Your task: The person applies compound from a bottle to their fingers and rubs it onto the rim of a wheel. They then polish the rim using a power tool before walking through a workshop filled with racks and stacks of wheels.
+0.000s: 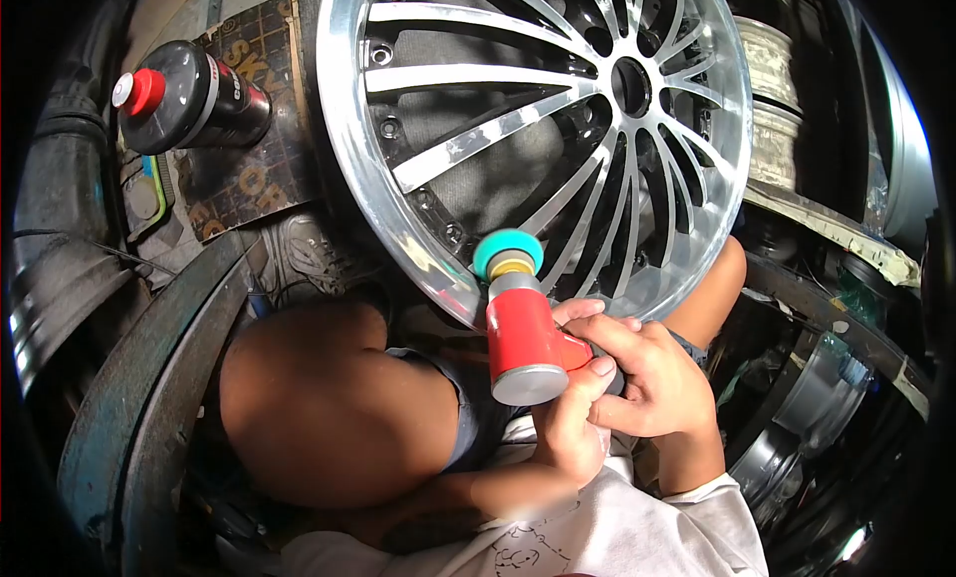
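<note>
A red air polisher (520, 330) with a teal round pad (508, 250) is held in front of my chest, pad toward the wheel. My left hand (576, 418) grips its dark handle from below, thumb up along it. Around the same handle curls my right hand (647, 373), its fingers close to the left thumb; part of the handle is hidden by them. A large multi-spoke alloy wheel (344, 129) leans before my knees. Its lip is shiny, and whitish smears mark some spokes. The pad overlaps the near lip in this view.
A black bottle with a red cap (224, 101) stands on a printed board (284, 179) at the left. Curved metal pieces (159, 378) lie along the left side. More wheels (767, 467) and a pale strip (846, 229) are at the right.
</note>
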A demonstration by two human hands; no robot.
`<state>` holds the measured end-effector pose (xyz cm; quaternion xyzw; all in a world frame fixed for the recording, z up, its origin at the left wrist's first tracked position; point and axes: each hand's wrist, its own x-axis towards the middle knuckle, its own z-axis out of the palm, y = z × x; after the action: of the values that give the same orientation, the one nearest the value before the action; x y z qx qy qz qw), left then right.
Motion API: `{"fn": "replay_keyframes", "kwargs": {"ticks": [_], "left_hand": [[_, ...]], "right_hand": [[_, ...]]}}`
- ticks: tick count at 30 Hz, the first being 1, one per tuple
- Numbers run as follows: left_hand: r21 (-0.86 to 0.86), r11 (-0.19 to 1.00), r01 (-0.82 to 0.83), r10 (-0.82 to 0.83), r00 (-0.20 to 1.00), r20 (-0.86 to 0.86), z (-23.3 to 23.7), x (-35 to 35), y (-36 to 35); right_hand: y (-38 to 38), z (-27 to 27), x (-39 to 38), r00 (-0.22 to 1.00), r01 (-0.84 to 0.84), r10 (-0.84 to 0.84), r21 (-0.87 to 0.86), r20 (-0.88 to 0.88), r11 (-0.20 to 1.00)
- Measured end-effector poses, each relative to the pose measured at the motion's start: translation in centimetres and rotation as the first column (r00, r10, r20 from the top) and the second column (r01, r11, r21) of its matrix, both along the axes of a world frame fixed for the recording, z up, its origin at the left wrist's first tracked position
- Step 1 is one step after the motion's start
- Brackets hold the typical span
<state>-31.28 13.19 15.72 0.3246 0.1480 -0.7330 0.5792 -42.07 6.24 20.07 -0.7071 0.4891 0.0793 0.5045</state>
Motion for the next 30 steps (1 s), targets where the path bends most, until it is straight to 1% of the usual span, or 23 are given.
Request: {"fn": "replay_keyframes", "kwargs": {"ticks": [3,5,7,8,9,10,13,15,17,19,21,23,26,30], "left_hand": [[-0.008,1.0,-0.008,0.008,1.0,-0.004,-0.1,-0.1,-0.3],[-0.015,1.0,-0.012,0.012,1.0,-0.013,-0.3,-0.4,0.0],[-0.028,0.999,-0.035,0.034,0.999,-0.029,-0.3,-0.5,0.1],[-0.04,0.999,-0.023,0.022,1.0,-0.013,-0.4,-0.6,0.1],[-0.061,0.998,0.0,0.0,1.0,0.009,-0.4,-0.8,0.1],[-0.082,0.994,0.068,-0.062,0.995,0.073,-0.1,-0.4,-0.2],[0.005,0.997,0.079,-0.079,0.996,0.047,0.7,0.1,-0.9],[0.027,1.0,0.011,-0.01,1.0,-0.026,0.6,-0.1,-0.6],[0.044,0.999,-0.008,0.009,1.0,-0.03,0.4,-0.3,-0.6],[0.058,0.998,0.026,-0.027,0.999,0.032,0.3,-0.3,-0.7],[-0.033,0.999,-0.039,0.038,0.999,-0.016,-0.3,-0.1,-0.2],[-0.053,0.996,-0.072,0.07,0.997,-0.043,-0.4,-0.2,0.1],[0.004,0.997,-0.079,0.079,0.996,-0.045,-0.2,-0.3,-0.1],[0.025,0.996,-0.085,0.086,0.996,-0.035,0.1,-0.1,-0.6]], "right_hand": [[0.0,0.0,-0.1,1.0,-0.01,0.01,-0.005,-0.019,1.0],[0.3,-0.2,-0.3,1.0,0.015,-0.014,-0.054,0.004,0.998],[1.1,-0.8,-0.6,0.996,0.069,-0.06,-0.147,0.066,0.987],[1.4,-0.6,-0.5,0.992,0.114,-0.103,-0.152,0.073,0.982],[1.7,-0.4,-0.4,0.986,0.158,-0.147,-0.156,0.081,0.975],[1.9,-0.3,-0.3,0.978,0.203,-0.191,-0.159,0.089,0.966],[2.0,-0.4,-0.5,0.977,0.199,-0.18,-0.169,0.117,0.965],[2.1,-0.5,-0.8,0.979,0.191,-0.179,-0.127,0.098,0.973],[1.8,-0.9,-1.0,0.983,0.165,-0.156,-0.098,0.095,0.981],[1.5,-1.2,-1.0,0.988,0.125,-0.117,-0.079,0.103,0.989],[0.9,-0.8,-0.3,0.995,0.081,-0.076,-0.085,0.057,0.993],[0.7,-0.7,-0.2,0.999,0.032,-0.031,-0.081,0.018,0.996],[0.2,-0.8,-0.3,1.0,-0.019,0.019,-0.064,-0.005,0.998],[-0.2,-1.1,-0.3,0.999,-0.014,0.017,-0.054,0.038,0.998]]}}
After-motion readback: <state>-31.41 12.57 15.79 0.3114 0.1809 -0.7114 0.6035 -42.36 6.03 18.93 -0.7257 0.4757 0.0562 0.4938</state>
